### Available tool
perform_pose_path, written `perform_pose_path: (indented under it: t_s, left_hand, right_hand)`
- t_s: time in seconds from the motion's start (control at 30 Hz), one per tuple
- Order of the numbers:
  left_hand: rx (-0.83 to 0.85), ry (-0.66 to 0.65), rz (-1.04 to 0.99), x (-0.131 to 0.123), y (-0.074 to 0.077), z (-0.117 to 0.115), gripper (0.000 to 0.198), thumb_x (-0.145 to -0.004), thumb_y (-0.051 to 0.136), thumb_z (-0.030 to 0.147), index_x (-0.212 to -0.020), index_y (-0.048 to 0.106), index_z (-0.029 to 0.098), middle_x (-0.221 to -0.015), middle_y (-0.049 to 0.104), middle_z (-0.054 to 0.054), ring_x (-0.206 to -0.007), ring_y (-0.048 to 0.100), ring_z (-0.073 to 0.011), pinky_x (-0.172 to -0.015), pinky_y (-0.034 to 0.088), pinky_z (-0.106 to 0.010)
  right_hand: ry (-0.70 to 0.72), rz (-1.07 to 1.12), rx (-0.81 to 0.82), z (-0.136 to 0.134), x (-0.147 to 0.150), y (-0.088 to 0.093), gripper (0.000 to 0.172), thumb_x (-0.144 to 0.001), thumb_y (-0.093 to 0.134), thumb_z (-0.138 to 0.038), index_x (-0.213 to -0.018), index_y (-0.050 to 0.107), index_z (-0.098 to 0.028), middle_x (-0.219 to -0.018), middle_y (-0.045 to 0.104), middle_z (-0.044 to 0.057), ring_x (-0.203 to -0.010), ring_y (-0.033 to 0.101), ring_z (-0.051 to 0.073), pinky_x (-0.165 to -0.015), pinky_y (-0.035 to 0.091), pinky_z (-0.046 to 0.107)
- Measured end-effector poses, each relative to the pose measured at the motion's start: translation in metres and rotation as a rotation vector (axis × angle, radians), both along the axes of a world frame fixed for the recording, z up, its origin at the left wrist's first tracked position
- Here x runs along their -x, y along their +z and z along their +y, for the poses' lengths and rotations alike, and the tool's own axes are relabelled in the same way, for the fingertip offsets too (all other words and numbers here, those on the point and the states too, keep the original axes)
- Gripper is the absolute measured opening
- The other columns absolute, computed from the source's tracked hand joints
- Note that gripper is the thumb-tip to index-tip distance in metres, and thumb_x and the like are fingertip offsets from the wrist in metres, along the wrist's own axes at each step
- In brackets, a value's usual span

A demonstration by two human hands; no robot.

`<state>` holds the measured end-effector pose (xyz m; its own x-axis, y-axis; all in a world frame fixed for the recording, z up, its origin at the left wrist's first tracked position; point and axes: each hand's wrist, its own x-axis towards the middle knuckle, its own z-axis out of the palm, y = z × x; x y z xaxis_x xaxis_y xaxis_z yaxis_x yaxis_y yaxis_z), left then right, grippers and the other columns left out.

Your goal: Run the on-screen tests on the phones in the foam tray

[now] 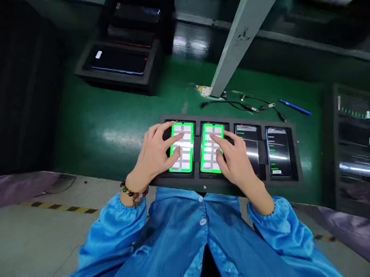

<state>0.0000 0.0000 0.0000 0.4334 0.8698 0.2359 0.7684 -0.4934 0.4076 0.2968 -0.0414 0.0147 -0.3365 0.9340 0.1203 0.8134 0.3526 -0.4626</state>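
Observation:
A black foam tray (232, 183) lies along the near edge of the green table, with several smartphones in its slots. Over the leftmost smartphone (185, 154) is my left hand (156, 150), fingers spread and index fingertip at the screen. My right hand (235, 156) reaches over the second smartphone (207, 154), index finger at its screen and thumb apart. Both of these screens show a white grid with a green border. To the right, a third smartphone (248, 140) and a fourth smartphone (279, 150) have dark screens with green text lines. Neither hand grips anything.
Cables (248, 107) and a blue pen (295, 107) lie behind the tray, near a grey metal post (230, 57). Stacked foam trays (118, 82) with smartphones stand at the back left. Another tray of devices (338, 148) is at the right.

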Motion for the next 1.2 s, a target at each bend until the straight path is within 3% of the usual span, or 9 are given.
perform_pose_path:
  t_s: [0.2, 0.37, 0.57, 0.77, 0.97, 1.2]
  left_hand:
    - [0.016, -0.020, -0.007, 0.004, 0.002, -0.018, 0.041, -0.101, 0.063, 0.033, -0.139, 0.078, 0.029, -0.162, 0.056, -0.014, -0.143, 0.050, -0.0386, -0.117, 0.048, -0.064]
    - [-0.013, -0.026, -0.031, 0.005, 0.003, -0.026, 0.034, -0.101, 0.063, 0.032, -0.129, 0.083, 0.030, -0.161, 0.058, -0.012, -0.144, 0.051, -0.0368, -0.116, 0.049, -0.061]
    - [-0.042, -0.083, -0.053, 0.014, 0.004, -0.047, 0.028, -0.095, 0.071, 0.029, -0.117, 0.087, 0.035, -0.154, 0.066, -0.007, -0.140, 0.056, -0.0344, -0.127, 0.039, -0.068]
    - [-0.055, -0.167, -0.071, 0.020, 0.003, -0.066, 0.026, -0.093, 0.072, 0.027, -0.113, 0.088, 0.035, -0.149, 0.071, -0.007, -0.134, 0.060, -0.0337, -0.122, 0.044, -0.064]
    - [-0.077, -0.145, -0.079, 0.019, 0.001, -0.071, 0.027, -0.094, 0.071, 0.025, -0.114, 0.087, 0.034, -0.149, 0.070, -0.008, -0.133, 0.060, -0.0336, -0.121, 0.045, -0.064]
    - [-0.018, -0.068, -0.033, 0.015, -0.001, -0.066, 0.041, -0.098, 0.065, 0.026, -0.135, 0.080, 0.031, -0.159, 0.060, -0.014, -0.141, 0.054, -0.0369, -0.123, 0.043, -0.067]
  right_hand:
    - [0.037, 0.029, -0.039, -0.026, -0.001, 0.000, 0.054, -0.108, 0.048, -0.014, -0.160, 0.054, -0.026, -0.143, 0.077, 0.007, -0.147, 0.052, 0.038, -0.116, 0.044, 0.059]
    - [0.064, 0.061, -0.092, -0.043, -0.001, 0.000, 0.052, -0.106, 0.052, -0.012, -0.156, 0.059, -0.027, -0.139, 0.077, 0.010, -0.140, 0.060, 0.034, -0.116, 0.048, 0.058]
    - [0.071, 0.078, -0.100, -0.062, -0.002, -0.001, 0.057, -0.104, 0.053, -0.011, -0.157, 0.061, -0.030, -0.127, 0.080, 0.009, -0.136, 0.065, 0.033, -0.115, 0.050, 0.057]
    - [0.087, 0.114, -0.104, -0.074, -0.007, -0.003, 0.054, -0.104, 0.053, -0.011, -0.153, 0.065, -0.031, -0.124, 0.080, 0.009, -0.133, 0.068, 0.030, -0.118, 0.049, 0.057]
    - [0.060, 0.109, -0.083, -0.073, -0.009, -0.003, 0.053, -0.105, 0.050, -0.013, -0.153, 0.064, -0.032, -0.129, 0.078, 0.009, -0.137, 0.065, 0.032, -0.114, 0.049, 0.057]
    - [-0.036, 0.068, 0.031, -0.041, -0.003, -0.005, 0.049, -0.110, 0.043, -0.021, -0.157, 0.058, -0.026, -0.148, 0.070, 0.012, -0.152, 0.052, 0.036, -0.121, 0.043, 0.061]
